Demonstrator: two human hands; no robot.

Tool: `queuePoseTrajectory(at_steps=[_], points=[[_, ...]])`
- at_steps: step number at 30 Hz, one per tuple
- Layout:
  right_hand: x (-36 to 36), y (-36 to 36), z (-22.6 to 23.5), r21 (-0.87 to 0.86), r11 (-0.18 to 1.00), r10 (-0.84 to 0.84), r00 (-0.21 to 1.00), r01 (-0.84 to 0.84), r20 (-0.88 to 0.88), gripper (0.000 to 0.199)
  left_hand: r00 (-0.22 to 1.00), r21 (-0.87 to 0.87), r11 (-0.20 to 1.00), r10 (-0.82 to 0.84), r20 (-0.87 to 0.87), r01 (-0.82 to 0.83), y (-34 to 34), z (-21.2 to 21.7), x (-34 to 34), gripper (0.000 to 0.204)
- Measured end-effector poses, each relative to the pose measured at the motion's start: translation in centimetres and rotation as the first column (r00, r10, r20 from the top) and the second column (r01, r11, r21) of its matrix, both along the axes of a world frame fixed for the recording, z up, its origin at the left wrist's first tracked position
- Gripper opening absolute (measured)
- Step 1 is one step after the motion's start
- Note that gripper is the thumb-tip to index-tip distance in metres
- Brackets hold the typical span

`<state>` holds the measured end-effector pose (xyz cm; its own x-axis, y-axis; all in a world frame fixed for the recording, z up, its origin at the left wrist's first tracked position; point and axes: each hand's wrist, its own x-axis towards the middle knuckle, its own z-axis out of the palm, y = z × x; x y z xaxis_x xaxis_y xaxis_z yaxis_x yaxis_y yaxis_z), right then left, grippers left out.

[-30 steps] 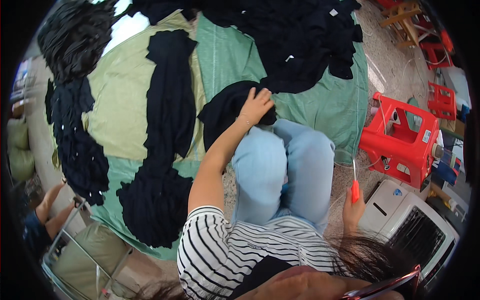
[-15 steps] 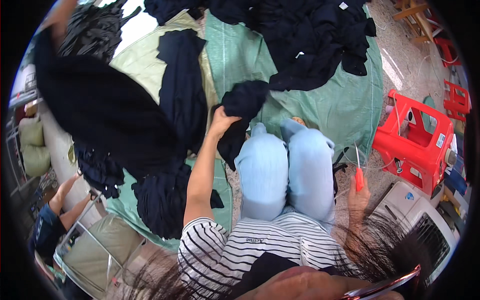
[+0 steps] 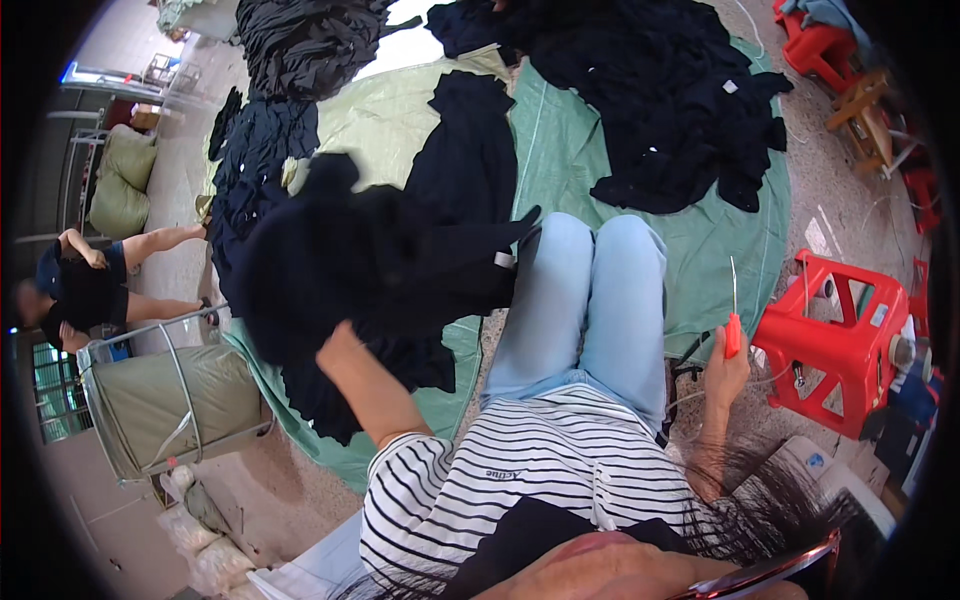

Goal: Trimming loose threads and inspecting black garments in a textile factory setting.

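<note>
My left hand is at the near edge of a bunched dark navy garment, its fingers sunk into the cloth and hidden. That fabric is blurred; a tail with a white label stretches right, towards my left knee. Beside my right thigh, my right hand is closed around the red handle of a tool whose thin, pointed metal blade points away from me. A flat dark garment lies beyond the bunched one, partly covered by it.
Dark garments are heaped on the green sheet ahead, with a darker pile at far left. A red plastic stool stands at my right. A person stands left, behind a metal-framed cart with a bulky sack.
My left hand has moved left and nearer, into the bunched dark cloth. Another hand lifting a dark garment at upper left has left view. My right hand still holds the red-handled tool.
</note>
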<state>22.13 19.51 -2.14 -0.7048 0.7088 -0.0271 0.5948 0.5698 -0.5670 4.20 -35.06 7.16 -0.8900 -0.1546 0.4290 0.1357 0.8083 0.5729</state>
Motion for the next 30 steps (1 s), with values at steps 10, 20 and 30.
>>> queuePoseTrajectory(at_steps=[10,20,30], points=[[2.4,-0.5,1.8,-0.032,0.992,-0.123,0.985,0.120,-0.120,0.032,-0.098,0.240,-0.012,-0.933,0.347,0.971,24.5,6.0,6.7,0.056],[4.3,1.5,-3.1,0.040,0.993,-0.115,0.993,0.115,0.007,0.042,0.590,-0.171,0.608,-0.600,0.540,0.775,20.7,-4.5,1.2,0.097],[-10.4,4.2,-12.4,-0.666,0.743,-0.021,0.993,-0.063,-0.117,0.066,0.615,-0.104,0.625,-0.699,0.365,0.773,20.6,-5.3,3.4,0.080]])
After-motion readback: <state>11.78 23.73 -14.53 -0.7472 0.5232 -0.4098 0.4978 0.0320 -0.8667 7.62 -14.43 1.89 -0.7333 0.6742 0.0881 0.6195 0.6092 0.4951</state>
